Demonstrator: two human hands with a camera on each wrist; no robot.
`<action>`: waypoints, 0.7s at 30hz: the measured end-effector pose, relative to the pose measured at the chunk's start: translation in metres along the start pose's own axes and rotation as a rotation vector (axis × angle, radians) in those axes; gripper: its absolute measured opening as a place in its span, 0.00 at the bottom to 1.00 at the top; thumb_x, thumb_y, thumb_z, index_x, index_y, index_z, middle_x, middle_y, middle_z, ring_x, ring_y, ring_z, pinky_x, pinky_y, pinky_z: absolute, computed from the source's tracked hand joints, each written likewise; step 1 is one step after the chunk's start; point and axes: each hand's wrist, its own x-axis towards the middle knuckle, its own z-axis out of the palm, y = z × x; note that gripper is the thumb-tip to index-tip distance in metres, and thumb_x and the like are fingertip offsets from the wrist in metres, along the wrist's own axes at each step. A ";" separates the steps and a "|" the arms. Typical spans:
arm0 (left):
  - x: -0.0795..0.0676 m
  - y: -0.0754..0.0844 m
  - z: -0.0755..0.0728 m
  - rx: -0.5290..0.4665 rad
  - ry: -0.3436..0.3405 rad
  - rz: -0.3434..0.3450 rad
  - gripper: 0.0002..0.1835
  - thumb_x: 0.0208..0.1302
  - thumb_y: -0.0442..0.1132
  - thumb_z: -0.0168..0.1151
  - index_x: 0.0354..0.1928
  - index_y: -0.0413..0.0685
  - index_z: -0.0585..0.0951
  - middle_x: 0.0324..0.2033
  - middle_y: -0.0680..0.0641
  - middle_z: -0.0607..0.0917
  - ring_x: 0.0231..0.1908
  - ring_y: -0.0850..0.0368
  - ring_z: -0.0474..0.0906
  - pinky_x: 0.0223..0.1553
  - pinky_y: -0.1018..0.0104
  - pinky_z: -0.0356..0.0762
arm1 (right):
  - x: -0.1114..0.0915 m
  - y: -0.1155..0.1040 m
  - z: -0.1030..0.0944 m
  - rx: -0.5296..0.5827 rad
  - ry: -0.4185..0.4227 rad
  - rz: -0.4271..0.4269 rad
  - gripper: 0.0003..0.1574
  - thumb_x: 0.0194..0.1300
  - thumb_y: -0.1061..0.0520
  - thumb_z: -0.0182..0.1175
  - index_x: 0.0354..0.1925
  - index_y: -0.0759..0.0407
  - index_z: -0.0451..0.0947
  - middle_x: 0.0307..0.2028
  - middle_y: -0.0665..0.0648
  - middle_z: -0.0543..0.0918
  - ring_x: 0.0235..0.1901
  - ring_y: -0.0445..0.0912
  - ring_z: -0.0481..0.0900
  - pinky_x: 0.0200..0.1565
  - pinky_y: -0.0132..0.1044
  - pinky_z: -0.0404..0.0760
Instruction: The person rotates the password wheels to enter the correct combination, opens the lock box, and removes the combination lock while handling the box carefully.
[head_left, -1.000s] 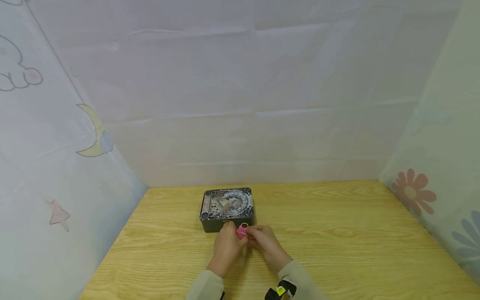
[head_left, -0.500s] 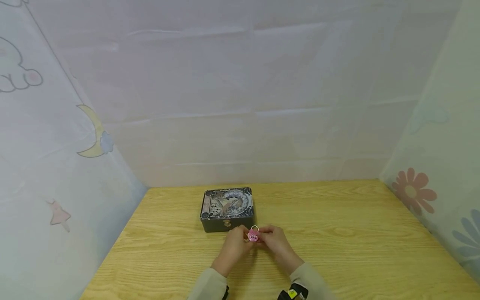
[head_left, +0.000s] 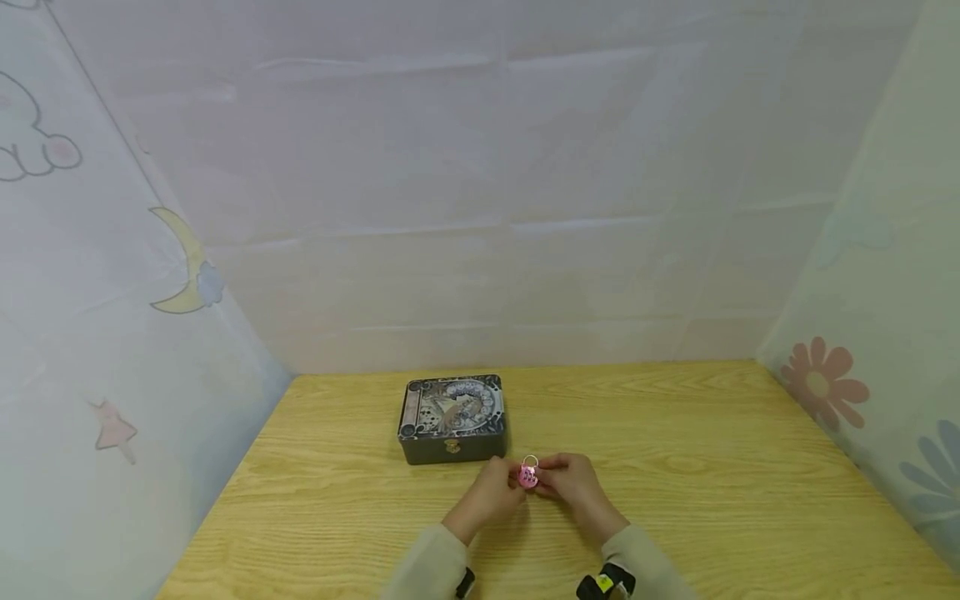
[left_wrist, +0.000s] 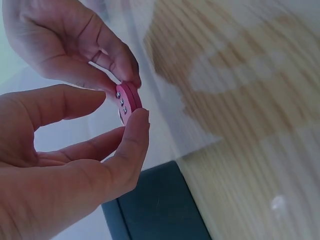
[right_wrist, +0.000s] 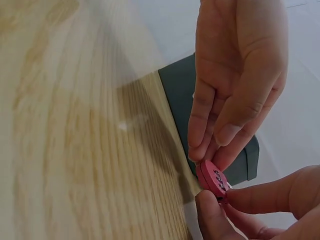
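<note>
A small pink combination padlock [head_left: 528, 477] is held above the table, its metal shackle up and its number dials showing. My right hand [head_left: 576, 486] pinches it from the right between thumb and forefinger, plain in the right wrist view. From the left, my left hand [head_left: 491, 493] has bent fingers at the padlock's edge; in the left wrist view its thumb [left_wrist: 85, 101] stands a little apart from the dials. Just behind the left hand lies a dark box [head_left: 453, 417] with a printed lid, closed, a gold clasp [head_left: 452, 446] on its front.
The wood-grain table [head_left: 675, 467] extends to both sides. Pale printed sheets [head_left: 495, 208] hang behind it and along its left and right sides. Both sleeves are light, with black straps [head_left: 606, 581] at the wrists.
Both hands have moved right with the padlock, away from the box's front, uncovering the gold clasp. The padlock's dials now face the head camera more upright. The box stays put.
</note>
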 end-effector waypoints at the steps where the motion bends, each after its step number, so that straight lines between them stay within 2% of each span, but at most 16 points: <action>1: 0.001 0.000 0.002 -0.003 0.000 -0.004 0.11 0.41 0.22 0.53 0.31 0.32 0.79 0.17 0.53 0.71 0.18 0.69 0.62 0.18 0.78 0.63 | 0.001 0.000 -0.001 -0.004 0.004 0.000 0.13 0.52 0.73 0.55 0.38 0.80 0.70 0.30 0.64 0.78 0.28 0.47 0.79 0.33 0.40 0.81; 5: 0.005 0.001 0.006 -0.035 -0.005 -0.022 0.12 0.40 0.21 0.51 0.31 0.31 0.78 0.14 0.55 0.68 0.15 0.68 0.60 0.14 0.78 0.58 | 0.004 0.000 -0.004 -0.055 0.016 -0.002 0.11 0.53 0.73 0.54 0.38 0.79 0.72 0.31 0.64 0.79 0.28 0.46 0.79 0.33 0.38 0.81; 9: 0.007 0.001 0.010 -0.005 0.012 0.002 0.10 0.39 0.21 0.50 0.27 0.31 0.77 0.12 0.56 0.65 0.12 0.68 0.58 0.12 0.78 0.54 | 0.006 -0.001 -0.005 -0.095 0.020 -0.018 0.11 0.53 0.74 0.53 0.38 0.79 0.73 0.31 0.64 0.79 0.29 0.46 0.79 0.33 0.39 0.81; 13: 0.010 0.001 0.011 0.044 0.019 -0.012 0.07 0.40 0.23 0.51 0.24 0.34 0.76 0.12 0.57 0.64 0.13 0.67 0.57 0.12 0.76 0.55 | 0.006 -0.002 -0.004 -0.136 0.026 -0.049 0.11 0.53 0.73 0.53 0.37 0.80 0.73 0.31 0.65 0.79 0.29 0.46 0.78 0.33 0.38 0.81; 21: 0.014 0.006 0.011 0.092 0.038 -0.051 0.03 0.41 0.25 0.57 0.22 0.37 0.75 0.15 0.53 0.66 0.16 0.63 0.61 0.16 0.73 0.60 | 0.004 -0.005 -0.004 -0.325 0.075 -0.123 0.13 0.53 0.68 0.54 0.37 0.78 0.74 0.30 0.65 0.79 0.29 0.46 0.75 0.29 0.33 0.77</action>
